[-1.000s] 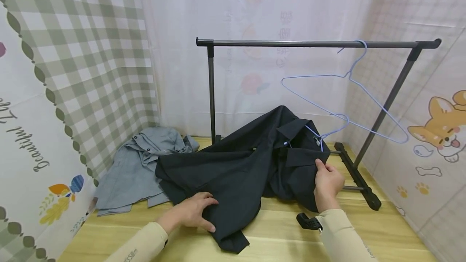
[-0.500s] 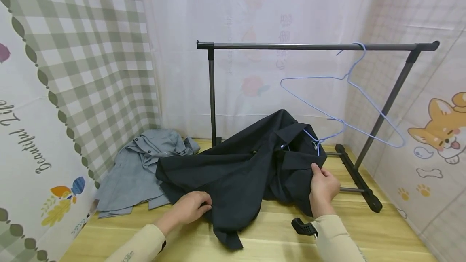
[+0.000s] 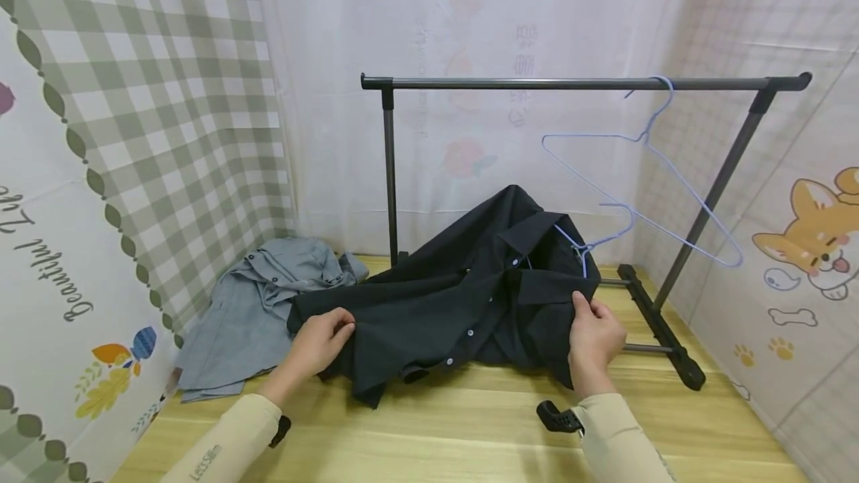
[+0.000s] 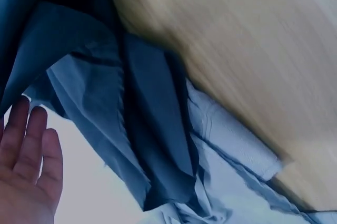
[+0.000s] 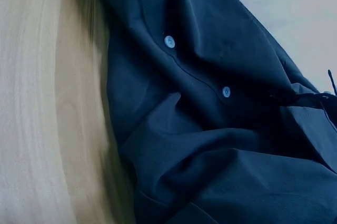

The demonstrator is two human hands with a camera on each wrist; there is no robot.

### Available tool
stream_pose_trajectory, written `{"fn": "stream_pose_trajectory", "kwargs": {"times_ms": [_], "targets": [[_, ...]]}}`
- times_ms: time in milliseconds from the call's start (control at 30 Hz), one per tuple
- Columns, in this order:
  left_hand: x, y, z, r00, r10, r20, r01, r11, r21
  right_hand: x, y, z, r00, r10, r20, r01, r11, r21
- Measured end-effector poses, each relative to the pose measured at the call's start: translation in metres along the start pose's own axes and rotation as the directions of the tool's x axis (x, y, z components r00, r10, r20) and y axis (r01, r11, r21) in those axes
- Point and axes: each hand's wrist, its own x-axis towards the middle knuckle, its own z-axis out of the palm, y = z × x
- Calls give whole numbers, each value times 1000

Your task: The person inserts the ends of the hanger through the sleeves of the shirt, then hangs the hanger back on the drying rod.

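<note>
A black button-up shirt (image 3: 429, 319) is spread over the wooden table, its collar end raised at the right. Inside the collar sits a blue wire hanger, its hook (image 3: 632, 219) sticking out to the right. My left hand (image 3: 317, 343) pinches the shirt's edge at the front left; in the left wrist view, the fingers (image 4: 32, 139) lie beside loose folds of cloth. At the collar end, my right hand (image 3: 596, 338) grips the cloth between thumb and fingers. White buttons (image 5: 226, 91) run along the shirt front in the right wrist view, where that hand is hidden.
Behind the shirt stands a dark metal clothes rack (image 3: 510, 84), its foot (image 3: 661, 326) on the right. Another blue wire hanger (image 3: 646, 137) hangs from its rail. A grey garment (image 3: 241, 330) lies at the left, partly under the black shirt. Printed curtains surround the table.
My left hand has moved left and away from me, pulling the shirt's front edge along and baring a row of buttons. My right hand has kept its hold, shifting slightly left. The hung hanger has turned.
</note>
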Motion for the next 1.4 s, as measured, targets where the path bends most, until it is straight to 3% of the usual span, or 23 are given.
{"fn": "stream_pose_trajectory", "kwargs": {"times_ms": [167,300,367,467,533,600,667,833,900,1000,1133,1333,1400], "targets": [[3,-7,-11,991,-39,-131,41,999,12,3,6,-2,998,58,15,-58,998,10],[9,-17,-31,965,-125,-231,128,992,-3,7,10,-3,996,84,8,-84,996,10],[14,-22,-45,943,-171,-285,178,984,-4,9,10,-3,996,93,8,-93,996,17],[23,-30,-66,899,-267,-348,266,963,-52,11,9,-4,994,108,11,-108,994,29],[28,-33,-78,867,-334,-371,311,943,-122,12,9,-4,993,114,11,-115,993,34],[31,-35,-85,848,-392,-357,345,919,-190,12,8,-4,993,122,11,-122,992,37],[32,-37,-89,856,-424,-296,368,902,-227,11,7,-4,992,125,15,-125,991,36],[25,-42,-74,925,-376,-54,363,916,-168,9,8,-3,993,119,26,-120,992,25],[21,-42,-64,938,-347,11,344,927,-147,8,8,-3,992,124,30,-125,992,19],[15,-40,-48,949,-313,43,315,944,-100,7,9,-3,990,136,40,-137,990,17],[5,-34,-30,950,-308,44,308,951,8,6,9,-2,990,137,44,-138,990,17],[-8,-24,-12,911,-401,98,382,909,166,6,10,-2,990,135,32,-136,991,16],[-11,-23,-7,905,-407,128,380,905,190,7,11,-2,991,132,31,-133,991,15]]}}
